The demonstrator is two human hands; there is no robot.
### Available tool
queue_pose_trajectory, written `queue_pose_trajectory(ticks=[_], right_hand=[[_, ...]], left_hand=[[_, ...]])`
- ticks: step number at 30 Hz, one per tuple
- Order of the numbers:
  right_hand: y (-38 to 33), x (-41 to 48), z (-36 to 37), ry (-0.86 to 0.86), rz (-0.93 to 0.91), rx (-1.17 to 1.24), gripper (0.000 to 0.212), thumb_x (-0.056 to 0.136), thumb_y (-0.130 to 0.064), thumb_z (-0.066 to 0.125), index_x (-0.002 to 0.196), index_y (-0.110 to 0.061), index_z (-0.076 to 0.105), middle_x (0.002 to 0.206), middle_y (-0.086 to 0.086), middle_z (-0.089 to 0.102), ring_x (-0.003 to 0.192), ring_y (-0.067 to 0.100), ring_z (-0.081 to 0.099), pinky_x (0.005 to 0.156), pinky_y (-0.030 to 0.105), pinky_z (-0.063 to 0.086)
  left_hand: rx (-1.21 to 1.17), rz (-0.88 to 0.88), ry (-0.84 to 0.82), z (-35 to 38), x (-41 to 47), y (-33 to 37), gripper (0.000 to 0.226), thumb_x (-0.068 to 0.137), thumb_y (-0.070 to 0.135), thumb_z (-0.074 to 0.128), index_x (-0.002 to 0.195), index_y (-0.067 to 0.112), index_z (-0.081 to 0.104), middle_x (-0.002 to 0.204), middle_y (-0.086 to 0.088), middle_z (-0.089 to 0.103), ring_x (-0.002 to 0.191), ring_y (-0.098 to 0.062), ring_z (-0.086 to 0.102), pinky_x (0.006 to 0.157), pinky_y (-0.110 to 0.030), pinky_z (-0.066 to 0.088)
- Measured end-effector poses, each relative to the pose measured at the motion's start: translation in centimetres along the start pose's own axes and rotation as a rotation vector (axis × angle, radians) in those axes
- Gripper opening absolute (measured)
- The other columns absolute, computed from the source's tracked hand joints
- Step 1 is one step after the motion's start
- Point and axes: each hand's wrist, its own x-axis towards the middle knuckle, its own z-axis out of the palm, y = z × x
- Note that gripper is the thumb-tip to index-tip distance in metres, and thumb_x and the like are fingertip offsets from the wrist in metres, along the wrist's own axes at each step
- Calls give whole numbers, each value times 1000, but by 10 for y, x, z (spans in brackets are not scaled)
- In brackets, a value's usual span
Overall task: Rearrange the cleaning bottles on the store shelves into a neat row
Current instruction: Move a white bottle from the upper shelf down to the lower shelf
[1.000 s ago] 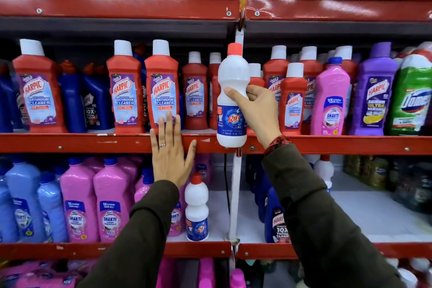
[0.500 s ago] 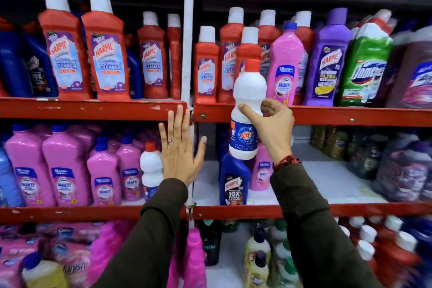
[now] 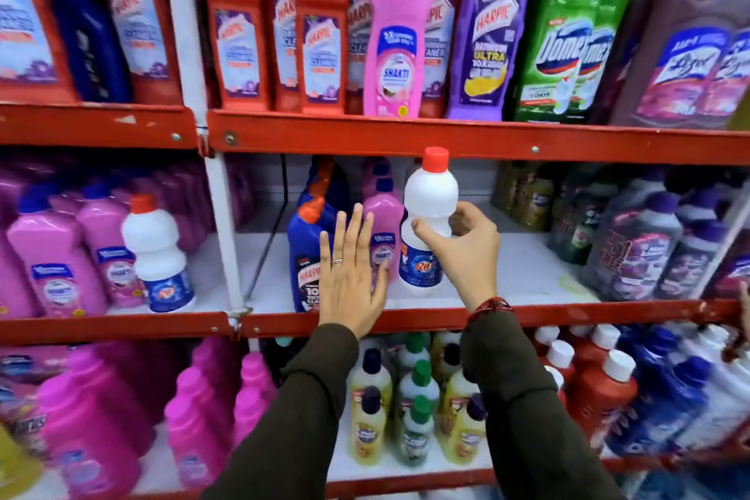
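Note:
My right hand [image 3: 462, 252] grips a white bottle with a red cap and blue label [image 3: 428, 211], held upright at the middle shelf [image 3: 527, 315]. My left hand [image 3: 349, 280] is flat and open, fingers spread, in front of a blue Harpic bottle [image 3: 302, 248] and a pink Shakti bottle [image 3: 383, 215]. A matching white bottle [image 3: 156, 252] stands in the left bay beside several pink bottles [image 3: 57, 260].
The top shelf [image 3: 446, 134] carries red Harpic bottles, a pink bottle [image 3: 397, 28], a purple one [image 3: 493, 24] and a green Domex [image 3: 568, 32]. Dark bottles [image 3: 633, 244] fill the middle shelf's right. The white shelf floor [image 3: 523, 256] right of the held bottle is bare. Yellow bottles [image 3: 406, 410] stand below.
The white bottle came down from the upper shelf level to the middle shelf, and the view dropped with it. My left hand shifted right, from the post to the blue and pink bottles.

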Motion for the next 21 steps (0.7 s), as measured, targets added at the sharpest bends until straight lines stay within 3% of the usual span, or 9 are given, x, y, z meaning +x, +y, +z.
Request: queue_pose_trajectory(ticks=[4,8,11,16,17,20,21], right_hand=[[33,4,-20,-16,17,-17,43,71,-24,87,110,-21,69,102,-4,73,96,12,69,78,21,54],[63,18,-29,-47,48,-39,44,73,-23,87,111,-22,66,105,-2,71,97,15,69,79,21,54],[81,32,-30,-71,73,-51,45,76,-22,86,115,-15,66,106,1,70,97,17,68,84,26,57],[100,56,-19,-71,90,-20,46,80,-20,84,120,-7,64,109,5,68,95,18,65,70,7,52],[104,60,-15,-74,105,-15,48,81,-20,83,122,-6,63,111,5,68,97,18,64,73,9,53],[117,69,-5,-76,153,1,51,81,-20,83,125,-5,62,120,12,68,101,21,63,88,33,58],[120,72,-2,-78,172,10,51,82,-20,82,126,-5,61,123,14,68,102,22,63,88,34,57]], left_hand=[[-5,-24,-147,39,-17,22,72,100,39,36,163,13,13,173,-8,6,160,-27,1,129,-45,-6],[2,-72,-268,75,-35,18,75,99,45,33,163,11,12,172,-10,7,160,-26,1,129,-41,-7],[18,-56,-269,84,-40,16,75,99,46,35,162,9,18,172,-9,11,160,-25,6,129,-46,3],[31,-46,-244,88,-38,15,69,99,45,37,158,10,31,170,-9,19,159,-27,11,128,-47,7],[29,-53,-246,89,-39,14,68,98,45,37,157,11,34,170,-10,23,159,-27,13,128,-47,10],[30,-90,-271,92,-41,14,62,97,45,36,149,12,45,160,-12,41,151,-30,32,124,-50,27],[38,-101,-278,92,-41,14,59,97,45,37,145,12,49,153,-12,48,146,-31,40,121,-51,33]])
